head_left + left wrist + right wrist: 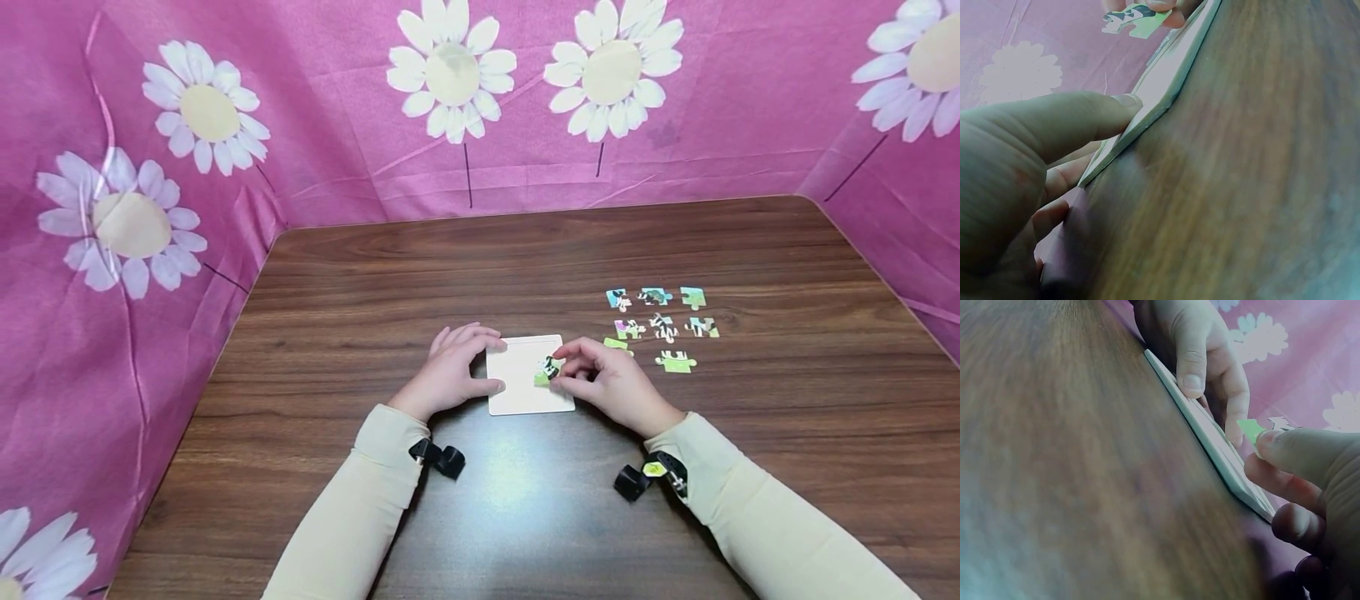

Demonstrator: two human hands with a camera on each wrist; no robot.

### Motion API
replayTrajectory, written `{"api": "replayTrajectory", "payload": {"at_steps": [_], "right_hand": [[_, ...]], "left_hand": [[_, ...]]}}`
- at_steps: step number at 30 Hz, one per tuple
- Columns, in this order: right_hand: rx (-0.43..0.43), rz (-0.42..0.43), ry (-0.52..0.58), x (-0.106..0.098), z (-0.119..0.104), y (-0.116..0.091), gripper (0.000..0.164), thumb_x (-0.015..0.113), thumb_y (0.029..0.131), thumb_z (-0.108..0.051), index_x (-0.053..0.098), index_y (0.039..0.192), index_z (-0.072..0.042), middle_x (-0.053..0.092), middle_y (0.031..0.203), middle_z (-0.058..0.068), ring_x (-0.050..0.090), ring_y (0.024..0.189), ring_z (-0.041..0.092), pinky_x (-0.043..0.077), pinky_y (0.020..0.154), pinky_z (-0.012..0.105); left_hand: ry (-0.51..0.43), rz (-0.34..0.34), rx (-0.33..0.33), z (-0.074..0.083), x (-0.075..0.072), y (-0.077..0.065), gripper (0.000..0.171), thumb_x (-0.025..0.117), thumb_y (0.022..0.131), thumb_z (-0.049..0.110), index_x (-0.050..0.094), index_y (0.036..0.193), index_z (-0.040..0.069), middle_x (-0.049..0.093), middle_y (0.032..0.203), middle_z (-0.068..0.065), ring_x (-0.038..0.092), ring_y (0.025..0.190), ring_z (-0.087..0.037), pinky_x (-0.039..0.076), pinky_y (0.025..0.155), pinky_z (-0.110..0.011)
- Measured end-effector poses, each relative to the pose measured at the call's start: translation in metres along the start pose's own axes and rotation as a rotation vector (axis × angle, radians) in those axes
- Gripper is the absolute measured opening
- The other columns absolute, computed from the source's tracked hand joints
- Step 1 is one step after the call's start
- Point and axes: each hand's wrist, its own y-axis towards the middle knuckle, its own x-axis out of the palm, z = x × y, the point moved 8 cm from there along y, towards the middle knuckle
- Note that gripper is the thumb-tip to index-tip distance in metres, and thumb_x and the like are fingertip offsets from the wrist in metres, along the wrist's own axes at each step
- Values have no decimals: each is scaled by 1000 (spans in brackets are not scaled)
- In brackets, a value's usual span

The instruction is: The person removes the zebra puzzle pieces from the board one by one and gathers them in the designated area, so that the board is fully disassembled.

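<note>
Between its thumb and fingers, my right hand (pixel 611 382) pinches a jigsaw puzzle piece (pixel 543 377), green with a black-and-white picture. The piece is over the right half of a white puzzle board (pixel 517 400) that lies flat on the table. In the left wrist view, the puzzle piece (pixel 1147 26) is raised above the board's surface. My left hand (pixel 450 371) rests at the board's left side, thumb and index finger spread apart on it. The left thumb (pixel 1100 115) lies nearly straight across the rim.
Several loose puzzle pieces lie in rough rows to the right of the board, among them a green piece (pixel 677 362) and a blue-green piece (pixel 656 297). A green piece (pixel 615 343) is partly behind the right hand. Pink flowered cloth (pixel 337 108) surrounds the brown wooden table (pixel 375 283).
</note>
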Motion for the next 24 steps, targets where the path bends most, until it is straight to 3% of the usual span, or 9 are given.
{"api": "replayTrajectory", "payload": {"at_steps": [3,10,24], "right_hand": [[6,17,22,-2,1,0,28,80,82,1,66,106,-4,74,82,2,68,74,6,52,67,18],[-33,58,-64,-7,2,-3,26,80,83,-4,73,108,-6,75,83,-4,64,71,6,48,62,17],[1,106,-155,-25,3,-18,30,80,83,-4,75,112,-7,74,83,-7,64,74,3,48,64,15]], "left_hand": [[-1,-3,-2,-1,1,0,55,81,81,31,62,129,15,52,146,0,30,148,-27,5,121,-57],[2,-5,-6,-3,2,0,54,81,81,32,62,129,15,52,146,1,29,148,-26,5,121,-56],[-1,-4,-4,-2,1,0,52,81,81,32,63,127,15,52,146,1,29,148,-25,4,121,-55]]}}
